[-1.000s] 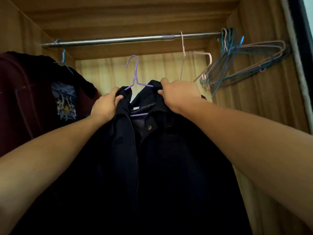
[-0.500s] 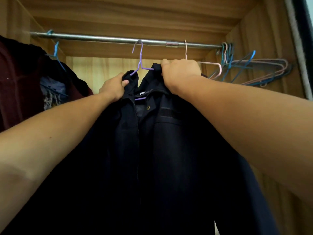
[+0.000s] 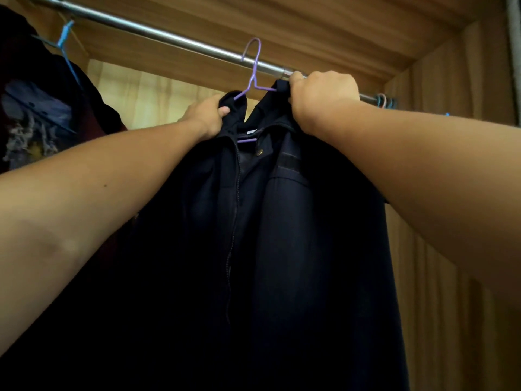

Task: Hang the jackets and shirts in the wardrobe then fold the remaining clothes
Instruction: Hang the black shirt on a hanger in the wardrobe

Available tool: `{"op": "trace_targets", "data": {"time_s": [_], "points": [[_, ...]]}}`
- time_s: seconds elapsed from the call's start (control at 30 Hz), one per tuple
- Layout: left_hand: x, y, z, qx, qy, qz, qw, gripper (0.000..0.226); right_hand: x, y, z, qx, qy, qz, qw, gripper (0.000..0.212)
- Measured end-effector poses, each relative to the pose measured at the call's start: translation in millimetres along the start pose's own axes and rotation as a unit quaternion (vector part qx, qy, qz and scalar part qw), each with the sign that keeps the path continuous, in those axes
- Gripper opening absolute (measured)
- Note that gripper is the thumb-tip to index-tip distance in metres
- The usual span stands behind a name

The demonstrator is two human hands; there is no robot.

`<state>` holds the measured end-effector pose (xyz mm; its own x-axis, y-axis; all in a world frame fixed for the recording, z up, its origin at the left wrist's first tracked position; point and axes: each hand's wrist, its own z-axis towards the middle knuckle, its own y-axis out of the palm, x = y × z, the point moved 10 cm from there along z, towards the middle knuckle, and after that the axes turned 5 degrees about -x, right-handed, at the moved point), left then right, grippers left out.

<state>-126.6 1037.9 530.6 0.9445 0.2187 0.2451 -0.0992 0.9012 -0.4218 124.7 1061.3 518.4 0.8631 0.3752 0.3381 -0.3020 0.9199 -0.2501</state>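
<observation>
rail (image 3: 169, 38): steel bar, slanting from upper left down to the right across the top of the wardrobe (image 3: 451, 114).
purple hanger (image 3: 254, 69): hooked over the rail near its middle, hook arching above the bar; both shoulders buried in the collar below.
jacket (image 3: 282, 235): dark navy, carried on the purple hanger, hanging straight down under the rail; zip front toward the camera, open at the neck.
left hand (image 3: 207, 115): below the rail, left of the hook; fingers curled round the collar edge, thumb pressed on the cloth.
right hand (image 3: 321, 91): just under the rail, right of the hook, overlapping the bar; closed in a fist on the other side of the collar.
blue hanger (image 3: 66, 35): at the rail's left end, holding a dark red garment (image 3: 93, 114) and a printed shirt (image 3: 33, 119).
spare hangers (image 3: 384, 101): bunched at the rail's right end, mostly hidden.
</observation>
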Motion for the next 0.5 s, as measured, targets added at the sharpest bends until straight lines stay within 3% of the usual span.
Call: {"op": "trace_targets", "data": {"time_s": [0.3,0.5], "points": [[-15,-1,36,0.027,-0.014,-0.001,1.0,0.035,-9,-4,26,0.034,-0.019,-0.015,0.999,0.04],[-11,-4,40,0.011,-0.027,-0.047,0.998,0.031,-14,-3,42,0.015,-0.017,-0.035,0.999,0.041]]}}
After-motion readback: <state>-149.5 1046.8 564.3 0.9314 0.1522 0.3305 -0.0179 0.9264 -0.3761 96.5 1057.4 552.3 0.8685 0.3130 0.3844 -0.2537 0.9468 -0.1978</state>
